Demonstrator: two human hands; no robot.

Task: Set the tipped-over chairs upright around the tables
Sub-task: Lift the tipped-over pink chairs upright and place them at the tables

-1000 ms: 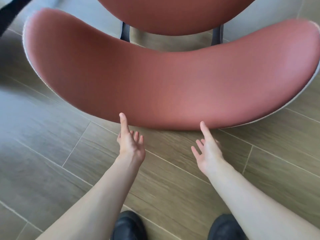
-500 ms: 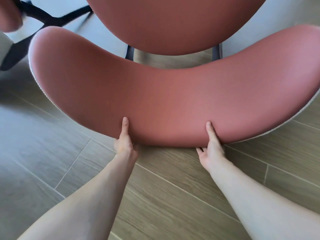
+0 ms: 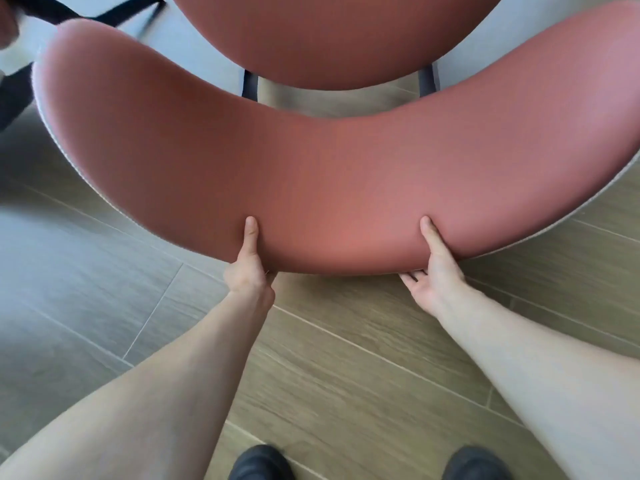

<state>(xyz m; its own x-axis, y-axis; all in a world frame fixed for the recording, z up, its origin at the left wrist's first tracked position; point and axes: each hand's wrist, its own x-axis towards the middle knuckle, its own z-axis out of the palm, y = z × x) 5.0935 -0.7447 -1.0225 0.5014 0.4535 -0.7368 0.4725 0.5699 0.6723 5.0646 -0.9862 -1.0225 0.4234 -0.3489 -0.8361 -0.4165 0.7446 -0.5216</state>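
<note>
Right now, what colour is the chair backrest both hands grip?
Reddish-brown backrest, pale grey edge; head view.

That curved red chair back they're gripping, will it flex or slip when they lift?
The chair back probably stays stiff: it keeps its broad curve under both thumbs. Its smooth red covering might be slippery, yet the left hand and right hand wrap its edge. The dark legs suggest some weight.

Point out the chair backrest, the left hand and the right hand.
chair backrest (image 3: 329, 174), head view, middle of its red cushion.
left hand (image 3: 247, 271), head view, back of the hand.
right hand (image 3: 436, 282), head view, base of the thumb.
</note>
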